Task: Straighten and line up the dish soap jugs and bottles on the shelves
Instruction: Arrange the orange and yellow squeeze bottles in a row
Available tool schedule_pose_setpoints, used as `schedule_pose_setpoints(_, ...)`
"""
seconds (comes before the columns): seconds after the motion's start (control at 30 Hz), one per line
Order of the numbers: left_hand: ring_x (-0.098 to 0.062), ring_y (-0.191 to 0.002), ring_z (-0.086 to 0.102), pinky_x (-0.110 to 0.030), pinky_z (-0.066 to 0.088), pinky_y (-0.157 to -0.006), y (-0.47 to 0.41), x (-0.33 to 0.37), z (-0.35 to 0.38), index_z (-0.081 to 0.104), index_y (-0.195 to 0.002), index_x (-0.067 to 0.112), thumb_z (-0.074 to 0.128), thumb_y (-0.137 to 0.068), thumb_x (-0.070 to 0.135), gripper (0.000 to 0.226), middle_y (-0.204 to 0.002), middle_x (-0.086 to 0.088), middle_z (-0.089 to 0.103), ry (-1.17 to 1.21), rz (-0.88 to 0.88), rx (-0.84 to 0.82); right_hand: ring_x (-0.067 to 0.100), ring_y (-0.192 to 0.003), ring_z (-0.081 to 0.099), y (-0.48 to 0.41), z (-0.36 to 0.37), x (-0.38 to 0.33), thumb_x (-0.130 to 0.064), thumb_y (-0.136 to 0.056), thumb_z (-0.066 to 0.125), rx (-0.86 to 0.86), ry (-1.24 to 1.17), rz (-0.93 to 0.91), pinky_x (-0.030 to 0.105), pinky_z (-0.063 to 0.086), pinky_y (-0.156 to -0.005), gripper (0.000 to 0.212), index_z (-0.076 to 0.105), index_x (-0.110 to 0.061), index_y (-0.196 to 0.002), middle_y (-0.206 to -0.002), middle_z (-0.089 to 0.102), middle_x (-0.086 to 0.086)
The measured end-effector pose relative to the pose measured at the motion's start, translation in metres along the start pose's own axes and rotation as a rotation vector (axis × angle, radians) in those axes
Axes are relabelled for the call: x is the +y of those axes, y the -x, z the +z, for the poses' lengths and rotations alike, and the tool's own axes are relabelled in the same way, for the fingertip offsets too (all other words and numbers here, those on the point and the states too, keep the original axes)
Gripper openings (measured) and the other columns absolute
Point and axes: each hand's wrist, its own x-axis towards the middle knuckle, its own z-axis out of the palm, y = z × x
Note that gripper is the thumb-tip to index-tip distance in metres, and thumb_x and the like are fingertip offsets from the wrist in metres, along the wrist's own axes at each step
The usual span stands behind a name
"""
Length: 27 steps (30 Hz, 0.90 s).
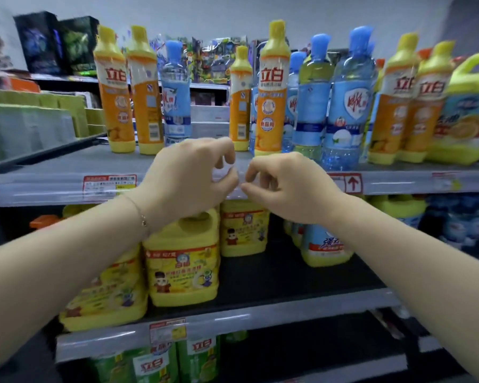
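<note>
Both hands, left hand point(188, 175) and right hand point(285, 186), pinch empty, fingertips nearly touching; just beyond stands an orange bottle point(270, 100) marked 立白.

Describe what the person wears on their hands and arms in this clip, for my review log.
Both forearms are bare as far as the frame shows: no sleeves, no gloves. The left hand has a thin chain bracelet with a small dark charm at the wrist. The right hand shows no visible ring, watch or bracelet.
</note>
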Motion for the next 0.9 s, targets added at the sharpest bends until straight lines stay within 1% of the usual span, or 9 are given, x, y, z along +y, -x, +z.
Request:
schedule_pose_setpoints(0.13, -0.020, -0.081, 0.059, -0.036, 0.052, -0.071, -0.050, 0.001, -0.005, 0.054, -0.109, 0.017, 0.062, -0.086, 0.036, 0.030, -0.091, 0.002, 0.061, 0.098, -0.164, -0.134, 0.015, -0.068, 0.058, -0.016, -0.015, 0.015, -0.039, -0.088, 0.059, 0.034, 0.051, 0.085, 0.034, 0.051, -0.062, 0.018, 0.061, -0.021, -0.088, -0.072, 0.060, -0.005)
schedule_pose_setpoints(0.27, -0.013, -0.084, 0.058, -0.021, 0.045, -0.060, -0.108, 0.000, 0.024, 0.043, -0.118, 0.013, 0.074, -0.081, 0.035, 0.053, -0.094, 0.003, 0.057, 0.393, -0.449, -0.257, 0.019, -0.075, 0.056, -0.026, -0.023, 0.035, -0.041, -0.087, 0.057, 0.014, 0.109, 0.206, 0.029, 0.043, -0.060, 0.019, 0.060, -0.023, -0.085, -0.075, 0.056, -0.007)
schedule_pose_setpoints(0.37, -0.018, -0.101, 0.064, -0.029, 0.055, -0.074, -0.138, -0.004, 0.052, 0.050, -0.124, 0.012, 0.086, -0.066, 0.037, 0.073, -0.109, -0.001, 0.064, 0.634, -0.642, -0.235, 0.018, -0.077, 0.056, -0.029, -0.034, 0.045, -0.043, -0.088, 0.055, -0.033, 0.204, 0.244, 0.027, 0.036, -0.059, 0.022, 0.062, -0.023, -0.089, -0.079, 0.055, -0.007)
schedule_pose_setpoints(0.43, -0.020, -0.104, 0.063, -0.030, 0.053, -0.078, -0.148, -0.005, 0.065, 0.053, -0.125, 0.013, 0.087, -0.065, 0.031, 0.072, -0.114, -0.003, 0.065, 0.750, -0.705, -0.220, 0.018, -0.077, 0.057, -0.031, -0.040, 0.051, -0.043, -0.087, 0.055, -0.043, 0.236, 0.251, 0.027, 0.037, -0.060, 0.020, 0.061, -0.024, -0.089, -0.079, 0.055, -0.008)
schedule_pose_setpoints(0.53, -0.019, -0.099, 0.060, -0.027, 0.046, -0.068, -0.154, -0.001, 0.074, 0.056, -0.124, 0.013, 0.083, -0.073, 0.018, 0.058, -0.116, -0.003, 0.064, 0.868, -0.747, -0.252, 0.016, -0.075, 0.055, -0.032, -0.048, 0.058, -0.043, -0.088, 0.054, -0.040, 0.266, 0.257, 0.028, 0.038, -0.061, 0.019, 0.060, -0.025, -0.089, -0.073, 0.050, -0.012)
schedule_pose_setpoints(0.6, -0.020, -0.103, 0.060, -0.031, 0.050, -0.077, -0.155, 0.002, 0.077, 0.056, -0.122, 0.013, 0.080, -0.076, 0.013, 0.052, -0.116, -0.003, 0.064, 0.908, -0.752, -0.282, 0.016, -0.075, 0.055, -0.032, -0.051, 0.060, -0.043, -0.088, 0.055, -0.033, 0.263, 0.254, 0.028, 0.041, -0.063, 0.019, 0.060, -0.025, -0.090, -0.072, 0.049, -0.012)
schedule_pose_setpoints(0.67, -0.024, -0.108, 0.061, -0.043, 0.052, -0.092, -0.155, 0.003, 0.078, 0.053, -0.120, 0.015, 0.082, -0.074, 0.014, 0.054, -0.117, -0.004, 0.064, 0.904, -0.761, -0.276, 0.017, -0.076, 0.056, -0.034, -0.051, 0.062, -0.041, -0.088, 0.055, -0.015, 0.247, 0.255, 0.030, 0.045, -0.063, 0.019, 0.060, -0.023, -0.092, -0.076, 0.053, -0.008)
schedule_pose_setpoints(0.77, -0.025, -0.107, 0.061, -0.045, 0.054, -0.091, -0.153, 0.003, 0.075, 0.049, -0.120, 0.018, 0.085, -0.070, 0.018, 0.061, -0.118, -0.003, 0.061, 0.854, -0.757, -0.237, 0.021, -0.076, 0.058, -0.040, -0.046, 0.065, -0.037, -0.089, 0.054, -0.004, 0.190, 0.271, 0.033, 0.050, -0.066, 0.022, 0.059, -0.019, -0.101, -0.079, 0.057, -0.003)
schedule_pose_setpoints(0.9, -0.026, -0.104, 0.062, -0.045, 0.056, -0.086, -0.147, -0.004, 0.067, 0.048, -0.113, 0.021, 0.084, -0.071, 0.018, 0.056, -0.115, -0.004, 0.061, 0.821, -0.753, -0.192, 0.023, -0.079, 0.056, -0.056, -0.034, 0.067, -0.030, -0.094, 0.050, 0.045, 0.023, 0.302, 0.036, 0.049, -0.068, 0.029, 0.050, -0.011, -0.117, -0.087, 0.056, 0.002)
